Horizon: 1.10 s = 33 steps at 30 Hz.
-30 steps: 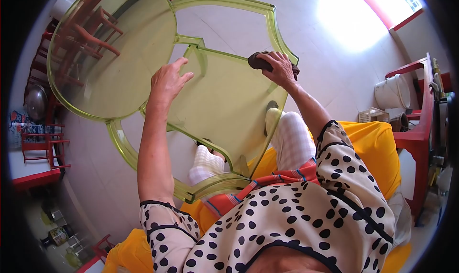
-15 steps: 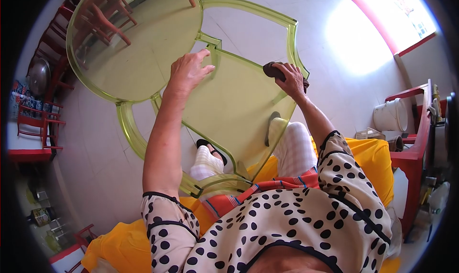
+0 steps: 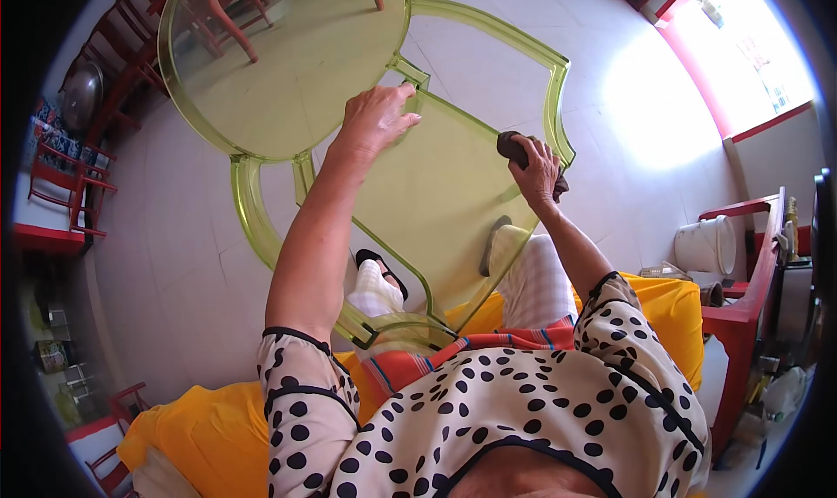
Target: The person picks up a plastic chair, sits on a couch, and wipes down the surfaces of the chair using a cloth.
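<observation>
A see-through yellow-green plastic chair (image 3: pixel 436 180) lies tipped in front of me, its round back (image 3: pixel 288 88) away to the upper left and its seat over my legs. My left hand (image 3: pixel 381 119) is over the joint between back and seat, thumb and forefinger apart, holding nothing. In my right hand (image 3: pixel 536 171) is a bunched dark brown cloth (image 3: pixel 513 149), pressed at the right edge of the seat, close to the curved frame (image 3: pixel 558 105). Both of my feet, in dark sandals, show beneath and beside the seat.
Pale tiles (image 3: pixel 183 262) cover the floor. Red wooden chairs (image 3: pixel 74 184) line the left side. A white bucket (image 3: pixel 706 243) stands by a red wooden frame (image 3: pixel 750 310) at right. Yellow cloth (image 3: pixel 200 428) covers what I sit on. Bright light enters at upper right.
The view has shifted, so the chair and both hands appear further right. My right hand stays on the cloth at the seat edge; my left hand remains by the joint.
</observation>
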Each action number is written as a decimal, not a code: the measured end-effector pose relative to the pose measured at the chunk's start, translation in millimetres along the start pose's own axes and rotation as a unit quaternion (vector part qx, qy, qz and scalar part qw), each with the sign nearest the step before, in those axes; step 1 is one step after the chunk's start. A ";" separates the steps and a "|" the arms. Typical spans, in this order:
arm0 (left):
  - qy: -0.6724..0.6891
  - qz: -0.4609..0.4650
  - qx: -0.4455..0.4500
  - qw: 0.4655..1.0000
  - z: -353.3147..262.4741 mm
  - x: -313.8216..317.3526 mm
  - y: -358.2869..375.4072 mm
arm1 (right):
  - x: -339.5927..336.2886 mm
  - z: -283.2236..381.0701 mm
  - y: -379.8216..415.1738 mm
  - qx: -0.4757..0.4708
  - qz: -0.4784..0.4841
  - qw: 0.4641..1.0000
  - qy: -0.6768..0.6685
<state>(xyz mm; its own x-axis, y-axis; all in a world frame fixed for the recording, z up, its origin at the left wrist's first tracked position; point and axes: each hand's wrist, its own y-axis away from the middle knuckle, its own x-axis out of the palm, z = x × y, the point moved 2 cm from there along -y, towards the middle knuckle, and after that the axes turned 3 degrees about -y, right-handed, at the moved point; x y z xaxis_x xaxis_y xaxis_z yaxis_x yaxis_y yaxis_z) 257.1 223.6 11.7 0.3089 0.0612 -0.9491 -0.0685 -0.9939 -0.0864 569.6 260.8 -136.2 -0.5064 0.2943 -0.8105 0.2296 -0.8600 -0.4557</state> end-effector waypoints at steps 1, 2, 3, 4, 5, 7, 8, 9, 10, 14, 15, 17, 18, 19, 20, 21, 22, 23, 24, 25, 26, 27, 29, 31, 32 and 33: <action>-0.004 0.003 -0.005 1.000 -0.8 -0.4 0.2 | -2.9 7.3 6.1 -0.003 0.020 1.000 -0.008; -0.008 0.008 -0.009 1.000 -1.6 -0.2 0.6 | -5.7 15.6 13.3 -0.024 0.038 0.999 -0.012; -0.012 0.012 -0.012 1.000 -2.5 -0.3 1.2 | -9.2 24.1 20.8 -0.045 0.056 0.997 -0.014; -0.013 0.017 -0.015 1.000 -2.9 -0.6 1.3 | -12.9 33.0 28.5 -0.067 0.071 0.995 -0.033; -0.013 0.021 -0.018 1.000 -3.2 -0.9 0.9 | -15.8 39.3 36.1 -0.089 0.093 0.990 -0.051; -0.018 0.026 -0.022 0.999 -3.5 -0.9 0.4 | -23.3 54.7 49.1 -0.136 0.134 0.980 -0.061; -0.022 0.025 -0.023 0.999 -2.3 0.6 -0.3 | -25.4 60.2 55.3 -0.151 0.151 0.974 -0.074; -0.026 0.024 -0.024 0.999 -1.4 1.8 -0.4 | -27.6 65.3 61.2 -0.165 0.167 0.968 -0.087; -0.023 0.022 -0.027 0.999 -0.4 2.6 -0.3 | -30.0 70.2 66.1 -0.174 0.192 0.962 -0.089; -0.015 -0.011 -0.010 1.000 6.4 10.4 -0.5 | -30.5 76.3 75.3 -0.209 0.205 0.951 -0.098; -0.014 -0.025 0.003 1.000 5.8 10.0 0.0 | -30.4 76.6 74.8 -0.209 0.206 0.951 -0.094; 0.120 0.068 -0.048 0.989 7.1 12.6 -6.0 | -29.9 76.6 73.8 -0.209 0.204 0.952 -0.092; 0.187 0.114 -0.074 0.973 7.2 13.9 -8.2 | -29.9 76.5 73.9 -0.210 0.203 0.952 -0.094; 0.237 0.121 -0.076 0.961 7.7 16.7 -9.9 | -30.0 76.1 74.4 -0.210 0.201 0.952 -0.096; 0.286 0.128 -0.077 0.946 8.5 19.9 -11.6 | -29.9 75.7 74.8 -0.213 0.196 0.953 -0.094; 0.333 0.134 -0.078 0.930 6.7 18.5 -11.7 | -29.2 75.3 75.3 -0.216 0.189 0.953 -0.094; 0.371 0.138 -0.084 0.914 5.9 16.6 -11.2 | -28.7 75.2 76.0 -0.217 0.182 0.954 -0.094; 0.408 0.143 -0.091 0.897 5.1 14.8 -10.2 | -28.5 74.8 76.5 -0.215 0.185 0.954 -0.095; 0.445 0.146 -0.096 0.878 3.4 11.7 -9.1 | -28.7 74.2 76.5 -0.213 0.187 0.954 -0.097; 0.476 0.141 -0.105 0.862 3.0 9.7 -8.4 | -28.7 73.7 76.5 -0.211 0.189 0.954 -0.099; 0.507 0.135 -0.113 0.844 3.0 8.0 -7.3 | -28.8 73.4 76.8 -0.212 0.187 0.954 -0.099; 0.538 0.129 -0.122 0.824 3.6 6.6 -7.0 | -28.9 73.2 77.1 -0.214 0.186 0.954 -0.098; 0.581 0.122 -0.129 0.795 7.3 5.2 -7.1 | -28.5 73.5 76.8 -0.217 0.182 0.954 -0.099; 0.621 0.110 -0.140 0.764 11.3 5.4 -7.3 | -29.0 73.8 76.7 -0.219 0.179 0.954 -0.102; 0.639 0.102 -0.147 0.748 13.2 5.7 -7.7 | -29.2 74.0 76.8 -0.217 0.182 0.954 -0.101; 0.657 0.094 -0.153 0.732 15.3 6.4 -8.2 | -29.4 74.2 76.7 -0.215 0.185 0.954 -0.101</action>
<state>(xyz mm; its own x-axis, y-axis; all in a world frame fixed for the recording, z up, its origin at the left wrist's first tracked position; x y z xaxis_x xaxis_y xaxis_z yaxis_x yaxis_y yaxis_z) 245.1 233.5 1.8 0.9811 -0.0198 0.1924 -0.0725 -0.9598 0.2710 540.4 155.3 -120.0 -0.4645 -0.1188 -0.8776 0.7206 -0.6267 -0.2965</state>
